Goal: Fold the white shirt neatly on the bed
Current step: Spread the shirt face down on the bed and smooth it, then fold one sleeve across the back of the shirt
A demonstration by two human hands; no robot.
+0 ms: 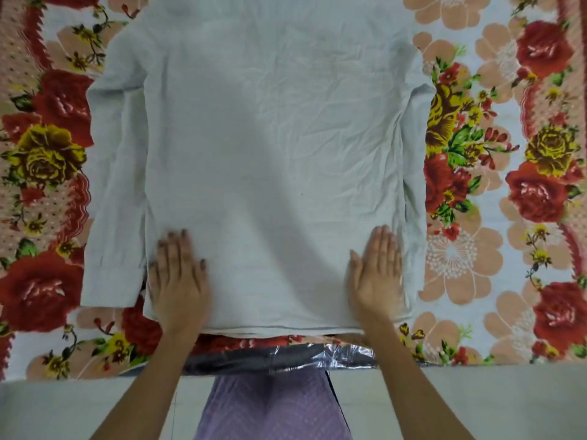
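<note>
The white shirt (pixel 270 147) lies spread flat on the bed, hem toward me and collar end at the far edge of the view. Its long sleeves run down both sides, the left one (pixel 111 192) lying wider than the right one (pixel 413 185). My left hand (pixel 179 281) rests palm down on the lower left corner of the shirt body, fingers together and flat. Flat on the lower right corner lies my right hand (pixel 376 274), palm down too. Neither hand grips the cloth. The fabric is wrinkled in the middle and right.
The bed wears a floral sheet (pixel 508 185) with red and yellow roses on both sides of the shirt. Clear plastic wrap (pixel 286 357) shows along the mattress's near edge below the hem. My purple patterned clothing (pixel 270 408) and pale floor are beneath.
</note>
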